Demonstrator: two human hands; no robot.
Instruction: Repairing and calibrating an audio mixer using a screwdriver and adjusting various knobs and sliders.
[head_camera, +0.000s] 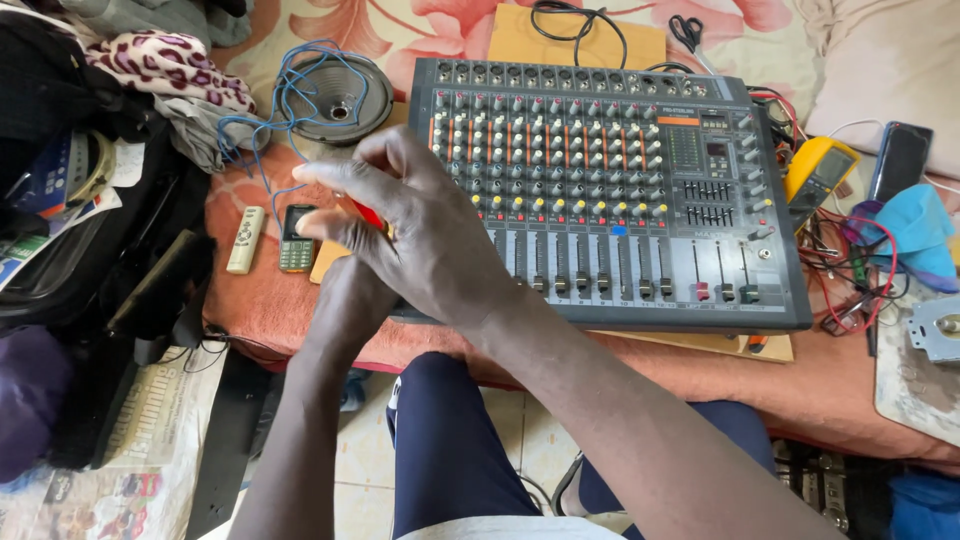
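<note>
Red-handled tool (368, 214), probably a small screwdriver, only a sliver showing, sits pinched in the right hand (420, 235) just off the front-left corner of the audio mixer (610, 190). Right hand is closed around it, fingers curled, thumb side toward the mixer. Left hand (345, 300) comes up underneath the right, touching it; its fingers are hidden, so cannot tell if it grips anything or just braces. Tool tip not visible.

Mixer lies flat on a red cloth-covered surface (270, 300), rows of knobs up top, faders along the front edge. Left of the mixer: an old keypad phone (296, 240) and a white remote (245, 240), side by side, near the hands. Behind-left of the mixer: a bare speaker cone (340, 98) with blue wire (262, 120) looped over it. Right of the mixer: a yellow multimeter (820, 172), a dark phone (900, 160), a tangle of red leads (850, 280). Behind the mixer: scissors (688, 32) and a black cable (575, 25) on cardboard.

Judgement on doing it well: keep the left hand as the steadying support, hold the tool straight on to the mixer corner, light pressure, slow turns, so the tip doesn't slip onto the faders. Keep the blue wire out of the working area.
</note>
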